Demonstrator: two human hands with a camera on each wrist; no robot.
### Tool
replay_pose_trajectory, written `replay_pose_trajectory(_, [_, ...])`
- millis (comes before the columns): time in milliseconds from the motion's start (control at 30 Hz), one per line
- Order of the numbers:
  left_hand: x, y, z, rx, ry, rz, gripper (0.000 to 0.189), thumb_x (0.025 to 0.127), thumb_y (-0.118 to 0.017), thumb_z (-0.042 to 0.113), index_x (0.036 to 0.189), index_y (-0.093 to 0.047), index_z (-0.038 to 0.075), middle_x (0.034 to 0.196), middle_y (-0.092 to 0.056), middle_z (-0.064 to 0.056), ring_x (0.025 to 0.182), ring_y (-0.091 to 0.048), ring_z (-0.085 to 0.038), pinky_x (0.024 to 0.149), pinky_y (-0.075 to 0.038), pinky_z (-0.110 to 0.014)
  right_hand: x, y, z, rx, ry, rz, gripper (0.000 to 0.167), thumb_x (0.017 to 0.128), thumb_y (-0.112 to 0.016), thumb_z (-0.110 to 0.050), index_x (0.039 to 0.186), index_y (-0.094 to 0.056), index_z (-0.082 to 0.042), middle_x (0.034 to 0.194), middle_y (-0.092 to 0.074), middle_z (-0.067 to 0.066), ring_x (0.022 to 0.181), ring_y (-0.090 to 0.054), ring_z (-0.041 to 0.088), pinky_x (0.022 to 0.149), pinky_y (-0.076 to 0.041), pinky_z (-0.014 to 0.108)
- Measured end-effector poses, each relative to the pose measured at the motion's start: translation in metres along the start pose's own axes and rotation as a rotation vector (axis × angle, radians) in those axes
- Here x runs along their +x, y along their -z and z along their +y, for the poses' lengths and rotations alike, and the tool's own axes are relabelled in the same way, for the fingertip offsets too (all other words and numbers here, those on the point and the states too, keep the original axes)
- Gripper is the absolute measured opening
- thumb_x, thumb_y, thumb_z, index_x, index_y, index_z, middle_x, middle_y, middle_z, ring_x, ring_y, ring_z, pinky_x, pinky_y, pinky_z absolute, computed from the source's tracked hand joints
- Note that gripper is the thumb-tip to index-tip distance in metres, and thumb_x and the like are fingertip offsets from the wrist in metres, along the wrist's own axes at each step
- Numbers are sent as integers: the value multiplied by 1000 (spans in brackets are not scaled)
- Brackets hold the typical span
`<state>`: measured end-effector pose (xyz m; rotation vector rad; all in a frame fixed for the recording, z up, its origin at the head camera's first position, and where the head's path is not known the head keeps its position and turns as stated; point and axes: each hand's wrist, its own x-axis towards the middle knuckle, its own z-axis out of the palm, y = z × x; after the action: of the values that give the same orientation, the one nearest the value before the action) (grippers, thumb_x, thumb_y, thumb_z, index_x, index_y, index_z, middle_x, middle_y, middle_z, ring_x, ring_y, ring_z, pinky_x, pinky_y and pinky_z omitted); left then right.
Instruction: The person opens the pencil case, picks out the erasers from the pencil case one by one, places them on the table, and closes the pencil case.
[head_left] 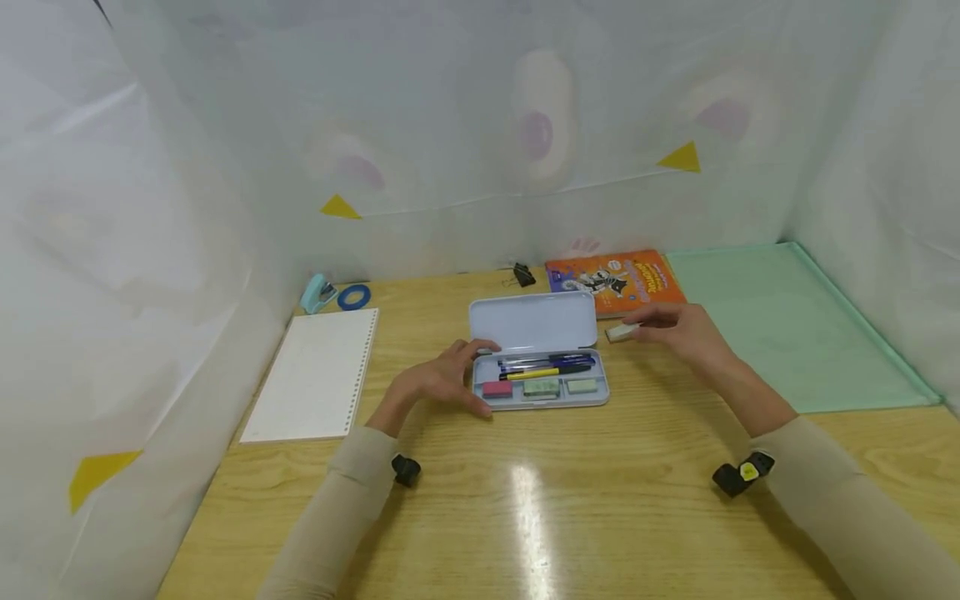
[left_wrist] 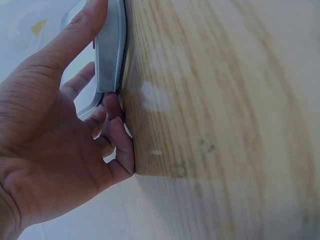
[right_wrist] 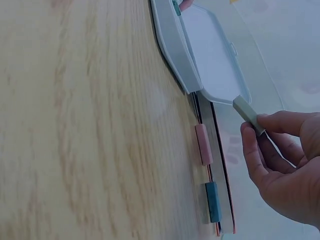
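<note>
An open pale-blue pencil case point(head_left: 540, 403) lies on the table, its lid point(head_left: 532, 321) laid back. Inside are several pens point(head_left: 551, 363), a pink eraser point(head_left: 497, 389), a green patterned eraser point(head_left: 541, 387) and a pale eraser point(head_left: 582, 386). My left hand point(head_left: 442, 377) holds the case's left end, thumb along the front wall point(left_wrist: 107, 60) and fingers around the far side. To the right of the lid, my right hand point(head_left: 678, 329) pinches a whitish eraser point(right_wrist: 246, 112) between thumb and fingertips, raised above the table.
An orange book point(head_left: 615, 283) lies behind the case; pink point(right_wrist: 203, 144) and teal blocks point(right_wrist: 213, 201) show by its edge. A green mat point(head_left: 795, 333) is at right. A notebook point(head_left: 311, 375), stapler point(head_left: 317, 293), blue tape roll point(head_left: 354, 297) and binder clip point(head_left: 523, 274) lie left and behind.
</note>
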<state>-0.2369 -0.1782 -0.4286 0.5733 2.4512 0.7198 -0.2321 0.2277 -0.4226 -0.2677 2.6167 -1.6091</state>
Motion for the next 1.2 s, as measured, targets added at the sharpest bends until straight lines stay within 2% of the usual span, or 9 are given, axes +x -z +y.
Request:
replay_pose_trajectory(100, [-1, 0, 0, 7, 9, -4, 100, 76, -93, 46, 155, -32, 38, 156, -33, -11, 138, -37, -31, 118, -33, -57, 1, 0, 6, -46, -2, -13, 26, 99, -72, -14, 120, -73, 1, 120, -73, 18, 98, -66, 6, 84, -52, 18])
replay_pose_trajectory(267, [-2, -1, -1, 12, 22, -8, 100, 76, -93, 46, 155, -32, 38, 156, -32, -11, 139, -36, -31, 118, -33, -57, 1, -3, 12, -152, -21, -65, 26, 102, -69, -21, 120, -75, -2, 123, -72, 19, 108, -64, 20, 83, -50, 21])
replay_pose_trajectory(333, [-2, -2, -1, 6, 19, -6, 99, 76, -93, 46, 155, -32, 38, 156, -32, -11, 139, -36, -31, 118, -33, -57, 1, -4, 13, -160, -28, -70, 26, 103, -69, -21, 120, -76, -3, 125, -72, 19, 111, -63, 25, 83, -50, 22])
replay_pose_trajectory(500, [-1, -1, -1, 2, 8, -3, 100, 76, -93, 45, 155, -32, 38, 155, -33, -11, 138, -37, -30, 118, -34, -56, 2, -5, 14, -139, -7, -92, 24, 102, -68, -15, 122, -75, -3, 125, -72, 19, 111, -63, 28, 82, -52, 23])
replay_pose_trajectory(667, [1, -2, -2, -3, -21, -4, 102, 74, -94, 46, 156, -33, 36, 150, -36, -9, 135, -38, -28, 115, -36, -53, 4, -2, 18, -174, 4, -104, 24, 101, -68, -10, 121, -74, 2, 124, -71, 23, 109, -65, 29, 79, -53, 22])
replay_pose_trajectory(867, [3, -2, -3, -8, -26, -4, 102, 75, -94, 44, 156, -33, 35, 148, -37, -8, 133, -40, -28, 113, -38, -52, 1, 5, 19, -226, -22, -106, 24, 102, -68, -15, 122, -74, -3, 126, -71, 21, 116, -65, 36, 87, -53, 34])
replay_pose_trajectory(933, [2, -2, -2, -7, -23, -3, 102, 75, -94, 44, 156, -33, 35, 145, -38, -9, 129, -41, -28, 111, -40, -51, -1, 8, 17, -234, -33, -101, 26, 103, -67, -18, 122, -74, -4, 125, -71, 20, 117, -65, 36, 88, -51, 34])
replay_pose_trajectory(1067, [2, 0, 0, -7, -12, -6, 102, 75, -94, 43, 156, -33, 35, 146, -38, -10, 130, -41, -29, 113, -38, -52, -6, 14, 16, -220, -36, -106, 31, 104, -66, -24, 126, -71, -3, 124, -71, 19, 115, -66, 34, 86, -51, 27])
replay_pose_trajectory(1200, [2, 1, 1, -6, 11, -7, 101, 75, -94, 44, 155, -33, 37, 153, -35, -11, 136, -38, -30, 117, -34, -56, -11, 19, 15, -197, -27, -111, 33, 104, -66, -29, 127, -71, -6, 128, -70, 16, 112, -66, 19, 85, -50, 18])
